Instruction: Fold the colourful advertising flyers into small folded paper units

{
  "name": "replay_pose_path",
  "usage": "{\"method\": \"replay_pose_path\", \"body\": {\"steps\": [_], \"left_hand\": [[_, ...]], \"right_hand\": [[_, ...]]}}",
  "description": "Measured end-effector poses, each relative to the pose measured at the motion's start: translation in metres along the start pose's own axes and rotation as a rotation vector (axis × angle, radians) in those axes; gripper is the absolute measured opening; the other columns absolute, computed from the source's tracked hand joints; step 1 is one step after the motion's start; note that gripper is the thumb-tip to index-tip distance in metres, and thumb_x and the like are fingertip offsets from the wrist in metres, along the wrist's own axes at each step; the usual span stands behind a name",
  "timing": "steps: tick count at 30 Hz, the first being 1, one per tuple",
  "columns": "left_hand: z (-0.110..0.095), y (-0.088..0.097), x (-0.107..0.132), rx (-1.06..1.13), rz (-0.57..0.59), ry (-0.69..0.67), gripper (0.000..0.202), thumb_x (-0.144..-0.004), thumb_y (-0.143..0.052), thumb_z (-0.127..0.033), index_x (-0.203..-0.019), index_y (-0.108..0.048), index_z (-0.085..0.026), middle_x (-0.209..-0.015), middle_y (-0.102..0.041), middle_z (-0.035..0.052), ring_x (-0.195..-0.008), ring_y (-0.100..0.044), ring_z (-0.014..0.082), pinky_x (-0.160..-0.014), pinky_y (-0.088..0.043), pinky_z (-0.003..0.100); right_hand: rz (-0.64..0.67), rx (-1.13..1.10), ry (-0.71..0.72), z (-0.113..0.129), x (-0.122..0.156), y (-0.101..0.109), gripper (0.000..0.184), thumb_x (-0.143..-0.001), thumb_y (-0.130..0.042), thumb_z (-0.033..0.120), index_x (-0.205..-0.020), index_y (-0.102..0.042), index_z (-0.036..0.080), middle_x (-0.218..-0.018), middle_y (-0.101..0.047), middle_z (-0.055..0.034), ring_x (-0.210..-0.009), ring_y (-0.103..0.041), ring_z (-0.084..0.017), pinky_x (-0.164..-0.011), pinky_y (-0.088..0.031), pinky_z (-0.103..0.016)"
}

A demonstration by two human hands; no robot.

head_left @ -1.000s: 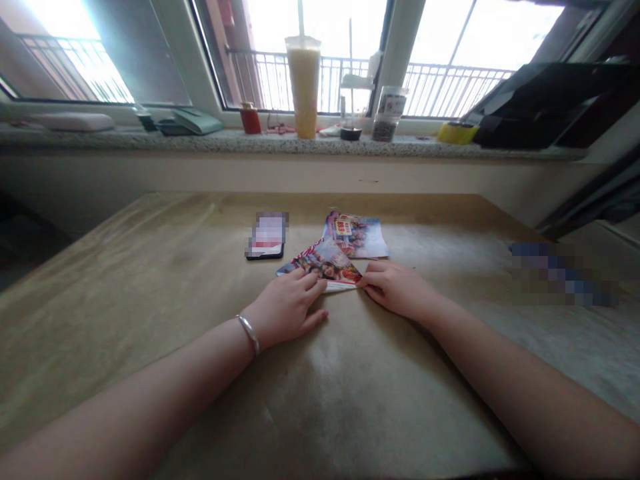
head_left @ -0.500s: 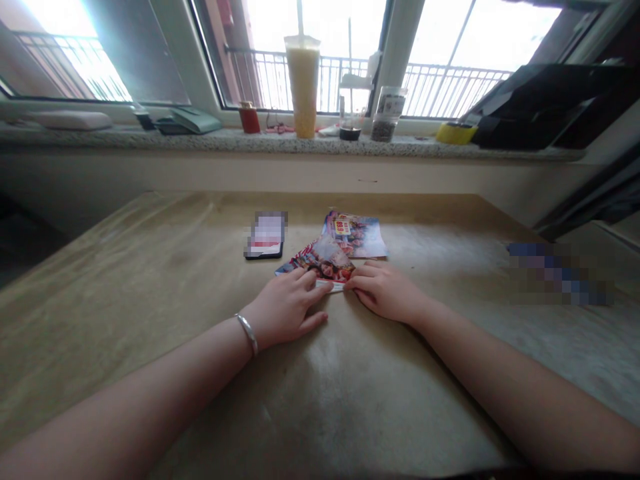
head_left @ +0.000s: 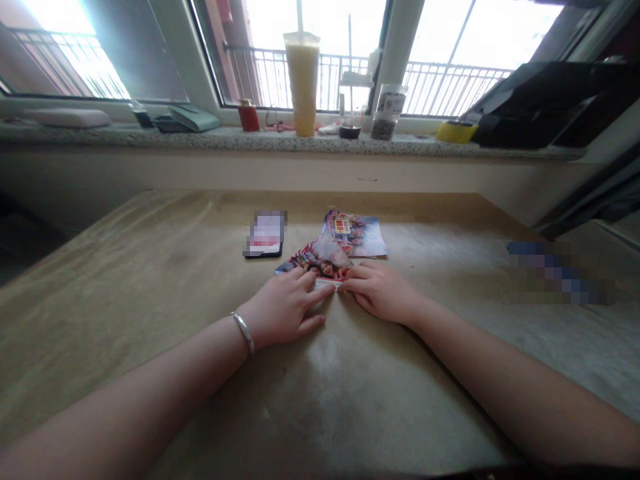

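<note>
A folded colourful printed sheet (head_left: 320,259) lies on the tan table (head_left: 150,280) in front of me. My left hand (head_left: 283,308), with a silver bracelet on its wrist, rests flat on the sheet's near left part, fingers stretched out. My right hand (head_left: 381,292) presses its fingertips on the sheet's near right edge, fingers held together. The fingertips of both hands almost meet. A second printed sheet (head_left: 356,233) lies flat just behind.
A dark phone (head_left: 264,238) lies left of the sheets. The stone windowsill (head_left: 150,140) carries a tall cup of yellow drink (head_left: 303,83), a red jar (head_left: 249,117), a clear jar (head_left: 386,112), a yellow tape roll (head_left: 455,131) and black trays (head_left: 540,100).
My right hand has slid left along the folded sheet's near edge towards my left hand. The left hand has stayed where it was.
</note>
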State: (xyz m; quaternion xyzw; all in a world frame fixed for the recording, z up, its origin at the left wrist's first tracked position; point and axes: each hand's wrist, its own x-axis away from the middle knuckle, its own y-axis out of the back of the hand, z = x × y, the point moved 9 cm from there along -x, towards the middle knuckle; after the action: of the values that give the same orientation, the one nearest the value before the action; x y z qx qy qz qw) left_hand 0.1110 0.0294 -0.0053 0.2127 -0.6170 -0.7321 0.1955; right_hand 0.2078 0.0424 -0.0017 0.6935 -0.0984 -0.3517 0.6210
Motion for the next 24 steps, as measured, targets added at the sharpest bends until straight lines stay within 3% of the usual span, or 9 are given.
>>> {"method": "replay_pose_path", "body": {"steps": [13,24], "left_hand": [[0.002,0.000,0.000,0.017,-0.044,-0.014,0.048,-0.090,-0.042,-0.047,-0.131,-0.047,-0.023,-0.109,-0.053,0.0117,-0.099,-0.047,0.0273,-0.089,-0.041,0.042],[0.002,0.000,0.001,0.021,-0.056,-0.015,0.048,-0.090,-0.041,-0.048,-0.131,-0.047,-0.023,-0.111,-0.053,0.0115,-0.100,-0.047,0.0269,-0.089,-0.042,0.042]], "right_hand": [[0.118,0.142,-0.016,-0.002,0.001,0.003,0.021,-0.086,-0.049,0.021,-0.096,-0.067,0.025,-0.093,-0.065,-0.0031,-0.086,-0.055,-0.019,-0.074,-0.036,-0.031],[0.177,0.111,-0.064,-0.017,0.010,0.007,0.022,-0.083,-0.048,0.017,-0.092,-0.068,0.024,-0.093,-0.065,-0.0016,-0.081,-0.059,-0.015,-0.067,-0.036,-0.026]]}}
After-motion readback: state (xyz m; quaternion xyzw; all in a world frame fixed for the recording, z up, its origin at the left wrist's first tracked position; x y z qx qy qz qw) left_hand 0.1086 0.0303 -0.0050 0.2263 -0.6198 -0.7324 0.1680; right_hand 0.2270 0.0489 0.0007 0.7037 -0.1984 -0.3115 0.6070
